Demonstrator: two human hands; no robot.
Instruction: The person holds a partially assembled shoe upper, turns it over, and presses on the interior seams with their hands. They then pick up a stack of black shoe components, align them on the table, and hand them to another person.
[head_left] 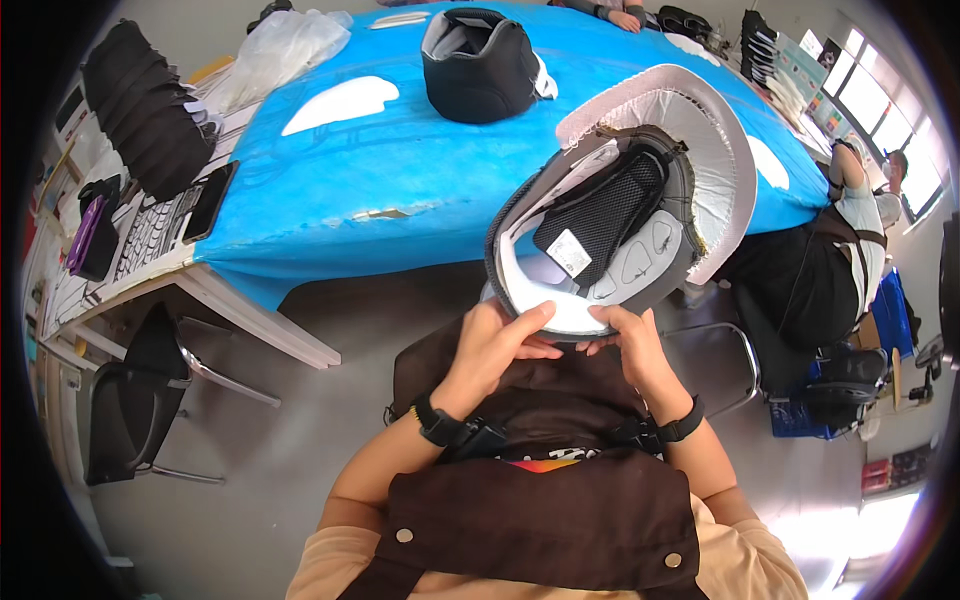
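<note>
Both my hands hold a hollow, padded black-and-white piece (655, 270), like a helmet liner, in front of my apron. Black mesh padding (615, 205) with a white label (570, 252) shows inside it. A pale, flared, stitched band (728, 160) curves round its far right side. My left hand (490, 350) closes on the near rim, thumb on the white inner strip (560, 308). Beside it, my right hand (632, 340) pinches the same rim, its thumb on that strip too. The fingers beneath are partly hidden.
A similar black padded piece (480, 75) stands on the blue-covered table (330, 210). To the left are a black stack (145, 110), a phone (210, 203) and a chair (140, 400). Another person (850, 230) is at the right; someone's hands (627, 18) rest at the far edge.
</note>
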